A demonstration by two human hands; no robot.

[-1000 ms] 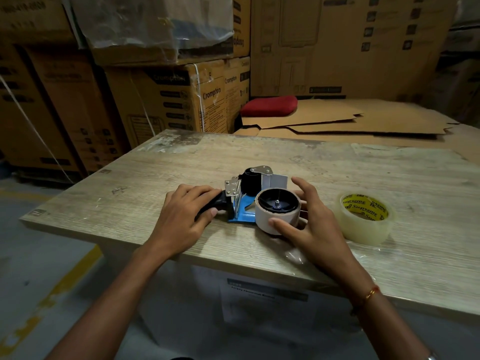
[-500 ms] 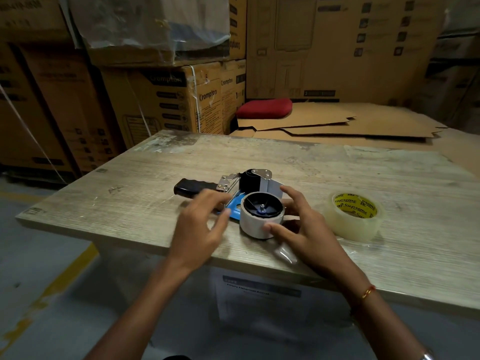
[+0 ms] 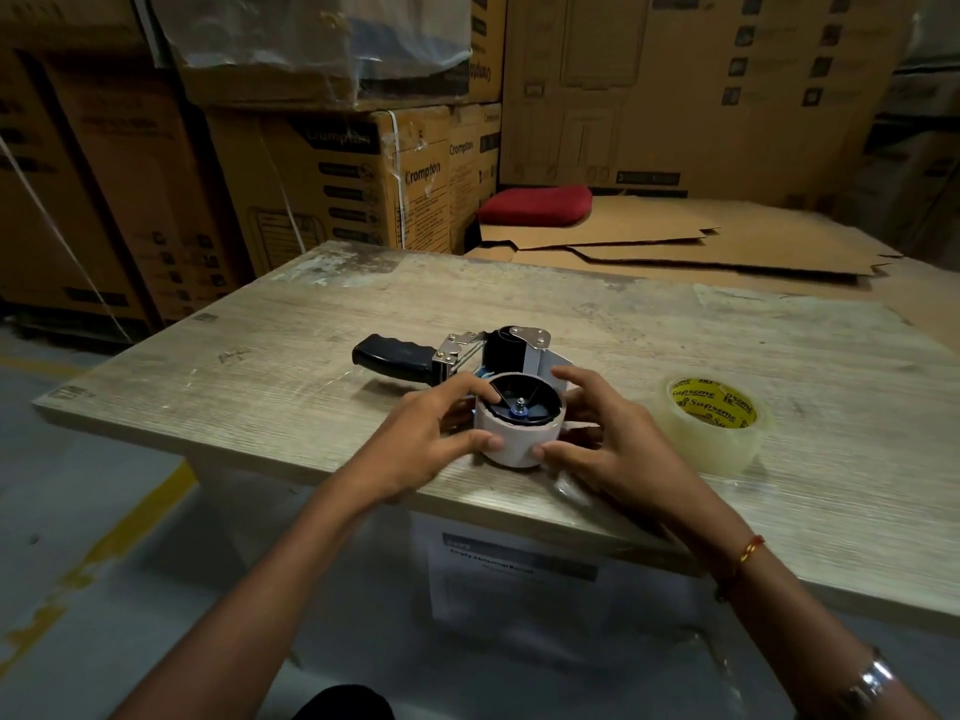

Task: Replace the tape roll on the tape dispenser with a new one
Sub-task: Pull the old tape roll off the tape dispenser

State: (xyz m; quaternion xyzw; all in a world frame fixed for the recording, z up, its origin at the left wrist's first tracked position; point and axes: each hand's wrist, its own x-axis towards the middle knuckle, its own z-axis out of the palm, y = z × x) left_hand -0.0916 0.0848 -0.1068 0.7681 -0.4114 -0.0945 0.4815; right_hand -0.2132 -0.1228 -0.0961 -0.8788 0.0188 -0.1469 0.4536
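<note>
Tape dispenser [image 3: 467, 356] lies on its side on the table [image 3: 675, 330], black handle pointing left. Both hands clasp the spent white core [image 3: 514, 441] on its hub: left hand [image 3: 426, 439] and right hand [image 3: 613, 439] each have their grip closed on it. Just to the right stands the new tape roll [image 3: 714, 423].

Materials shown: table [image 3: 649, 324] of pale, worn wood-grain laminate, matt; tape dispenser [image 3: 467, 356] with a matt black plastic handle and bright metal plates; spent core [image 3: 511, 444] of dull cardboard; new tape roll [image 3: 714, 426] of glossy clear film (yellow printed liner).
</note>
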